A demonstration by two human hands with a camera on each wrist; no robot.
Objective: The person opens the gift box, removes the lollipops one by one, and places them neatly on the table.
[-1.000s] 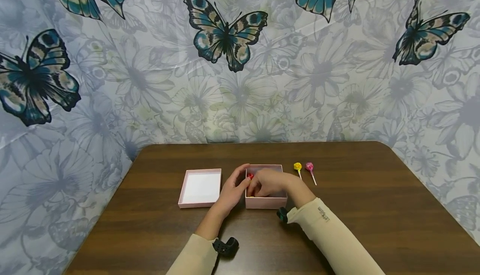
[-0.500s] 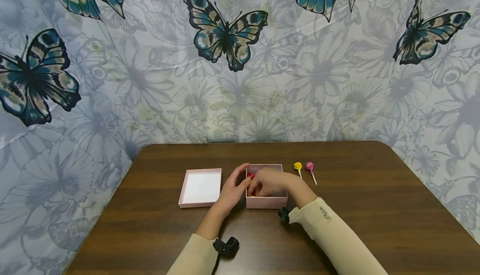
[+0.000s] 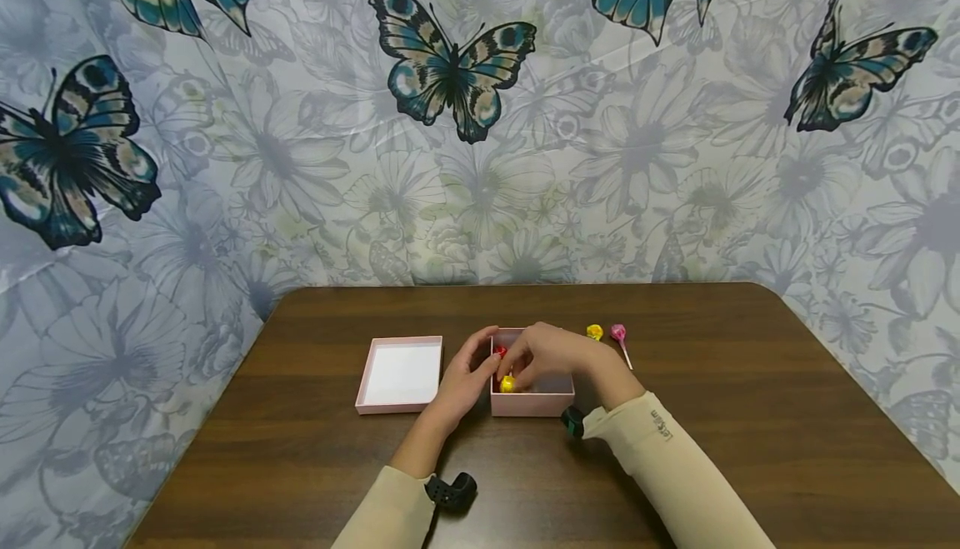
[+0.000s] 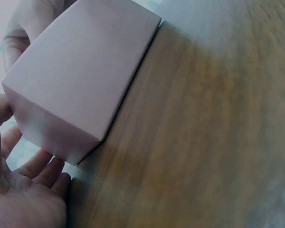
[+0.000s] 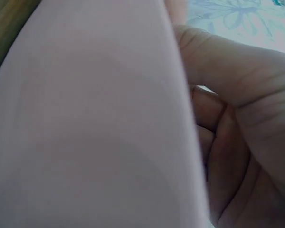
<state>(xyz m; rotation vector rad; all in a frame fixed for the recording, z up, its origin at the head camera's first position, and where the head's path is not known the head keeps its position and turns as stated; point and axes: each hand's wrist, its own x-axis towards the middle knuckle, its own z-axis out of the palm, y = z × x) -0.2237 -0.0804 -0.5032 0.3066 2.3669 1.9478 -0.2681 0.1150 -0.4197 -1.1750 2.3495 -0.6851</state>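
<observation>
A pink open box point(image 3: 532, 405) sits at the middle of the table. My left hand point(image 3: 462, 382) rests along its left wall, the thumb near the rim; in the left wrist view its fingers lie loosely against the box's end. Over the box, my right hand point(image 3: 551, 353) reaches in with thumb and fingers slightly parted. Just below those fingertips a yellow lollipop point(image 3: 507, 384) shows its wrapped head inside the box, its stick hidden. Behind it a red lollipop-like sweet point(image 3: 500, 351) peeks out between the hands. The box wall point(image 5: 95, 118) fills much of the right wrist view.
A shallow pink lid point(image 3: 399, 374) with a white inside lies left of the box. Right of the box are another yellow lollipop point(image 3: 595, 332), partly behind the right wrist, and a pink lollipop point(image 3: 618, 332). The brown wooden table point(image 3: 750, 416) ends at a butterfly-patterned cloth.
My right hand has lifted slightly and shifted right, its fingers parting from the yellow lollipop, which now shows in the box. The left hand stays put.
</observation>
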